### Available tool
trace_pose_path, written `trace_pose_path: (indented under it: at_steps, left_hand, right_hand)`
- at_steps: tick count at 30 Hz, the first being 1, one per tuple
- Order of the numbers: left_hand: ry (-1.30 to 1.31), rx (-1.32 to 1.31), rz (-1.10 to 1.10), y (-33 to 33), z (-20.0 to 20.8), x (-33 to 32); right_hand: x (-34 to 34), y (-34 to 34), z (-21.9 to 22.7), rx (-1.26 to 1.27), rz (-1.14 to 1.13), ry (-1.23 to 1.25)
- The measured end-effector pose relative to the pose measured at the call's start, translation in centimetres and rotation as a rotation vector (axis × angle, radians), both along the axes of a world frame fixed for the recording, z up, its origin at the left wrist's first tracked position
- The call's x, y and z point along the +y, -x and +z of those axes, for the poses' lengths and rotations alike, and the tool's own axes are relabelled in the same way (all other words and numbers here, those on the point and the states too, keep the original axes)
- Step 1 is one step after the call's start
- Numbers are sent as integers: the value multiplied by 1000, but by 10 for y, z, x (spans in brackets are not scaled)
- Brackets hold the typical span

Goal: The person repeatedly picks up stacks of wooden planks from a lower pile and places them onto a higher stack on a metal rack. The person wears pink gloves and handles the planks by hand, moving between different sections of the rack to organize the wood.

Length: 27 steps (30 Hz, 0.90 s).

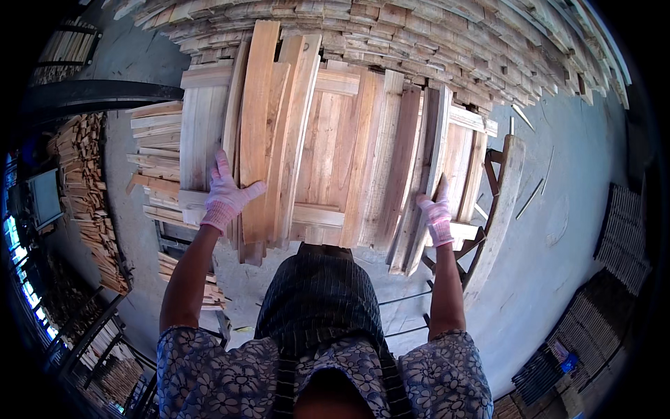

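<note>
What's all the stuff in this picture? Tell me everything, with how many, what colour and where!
Flat wooden boards: many, tan, centre
Big stack of wooden planks: one, grey-brown, top
Stack of short wooden slats: one, pale, left of the boards
Heap of wooden pieces: one, brown, far left
Thick long bar: one, black, upper left
Long wooden beam: one, pale, right of the boards
Thin sticks: several, pale, right
Floor: one, grey, underneath
Slatted stacks: several, grey, far right
Small blurry object: one, blue, lower right
Striped apron: one, dark, lower centre
Flowery shirt: one, blue-grey and white, bottom
Left hand: one, pink-white glove, on boards
Right hand: one, pink-white glove, on boards
</note>
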State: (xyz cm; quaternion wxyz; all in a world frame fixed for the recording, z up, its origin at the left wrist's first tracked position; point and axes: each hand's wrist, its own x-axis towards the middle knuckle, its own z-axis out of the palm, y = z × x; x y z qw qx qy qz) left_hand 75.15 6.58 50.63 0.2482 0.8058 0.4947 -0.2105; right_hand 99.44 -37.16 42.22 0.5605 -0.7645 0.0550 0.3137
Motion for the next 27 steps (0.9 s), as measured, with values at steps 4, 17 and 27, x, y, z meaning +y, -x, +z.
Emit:
trace_pose_path:
  at_steps: [4, 17, 27]
  left_hand:
    - [-18, -99, -66, 6, -9, 8]
    - [47, -14, -93, 6, -8, 13]
    - [514, -462, 278, 45, -39, 68]
  right_hand:
    - [-16, -54, -26, -243, 73, 434]
    - [32, -32, -38, -241, 128, 466]
    - [283, 106, 23, 12, 283, -109]
